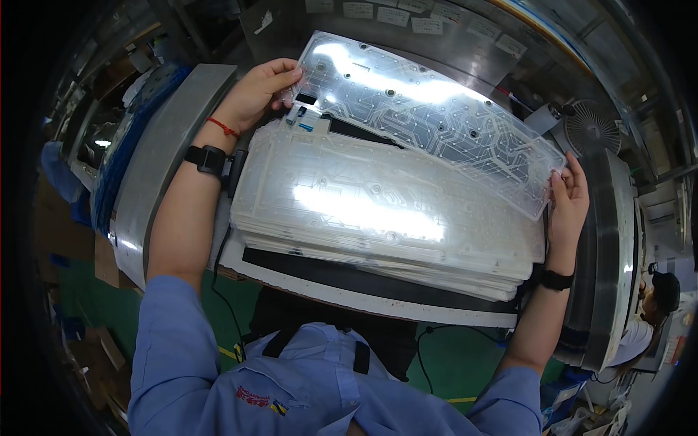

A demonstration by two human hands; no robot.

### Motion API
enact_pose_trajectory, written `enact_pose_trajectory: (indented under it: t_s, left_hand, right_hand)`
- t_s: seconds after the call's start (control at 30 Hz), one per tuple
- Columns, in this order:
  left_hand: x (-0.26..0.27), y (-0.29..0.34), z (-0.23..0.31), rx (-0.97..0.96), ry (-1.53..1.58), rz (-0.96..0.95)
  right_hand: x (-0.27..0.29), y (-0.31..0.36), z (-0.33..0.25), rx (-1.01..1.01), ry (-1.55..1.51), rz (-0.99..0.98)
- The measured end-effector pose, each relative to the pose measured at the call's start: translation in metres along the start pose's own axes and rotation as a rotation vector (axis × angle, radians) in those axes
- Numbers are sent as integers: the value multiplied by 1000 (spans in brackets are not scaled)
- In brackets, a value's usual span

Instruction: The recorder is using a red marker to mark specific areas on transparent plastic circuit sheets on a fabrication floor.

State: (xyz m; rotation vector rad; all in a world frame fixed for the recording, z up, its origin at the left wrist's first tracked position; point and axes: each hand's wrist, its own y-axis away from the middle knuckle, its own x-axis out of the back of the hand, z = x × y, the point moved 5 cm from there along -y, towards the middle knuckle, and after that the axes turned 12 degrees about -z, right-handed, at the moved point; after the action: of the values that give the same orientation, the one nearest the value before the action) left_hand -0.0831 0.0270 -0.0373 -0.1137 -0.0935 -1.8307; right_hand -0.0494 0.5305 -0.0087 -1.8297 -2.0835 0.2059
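Between my hands is a clear plastic keyboard membrane sheet [425, 123] with printed silver traces, tilted so its right end sits lower. My left hand [263, 89] pinches its left edge between thumb and fingers. At the lower right corner, my right hand [569, 207] grips it with thumb and fingertips. Below and nearer to me, a thick stack of similar membrane sheets [363, 192] lies on the bench, partly covered by the held sheet. A small blue connector strip [306, 127] shows near the stack's far left corner.
A white-edged bench [349, 292] with a dark mat holds the stack. Metal panels stand at left [171, 138] and right [607, 240]. A small fan [592, 127] is at the far right. A person [654, 309] is at the right rim. Cables hang below the bench.
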Motion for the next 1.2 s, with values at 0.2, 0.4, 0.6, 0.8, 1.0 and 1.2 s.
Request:
enact_pose_trajectory:
  t_s: [0.2,0.4,0.6,0.8,1.0,1.2]
  left_hand:
    - [1,-1,-4,-39,171,2]
    - [17,-5,-14,-75,261,19]
    - [10,-4,-8,-85,226,155]
    - [9,-1,-7,-26,171,83]
    - [0,-1,-4,-10,169,-1]
    - [-3,1,-1,-30,199,-46]
  right_hand:
    - [1,1,5,-14,-35,-15]
    - [1,0,7,-74,-18,-17]
    - [-8,3,15,-206,261,-153]
    - [-21,7,10,-235,329,-381]
    - [-16,5,1,-22,252,-307]
    - [-11,4,-5,92,257,-238]
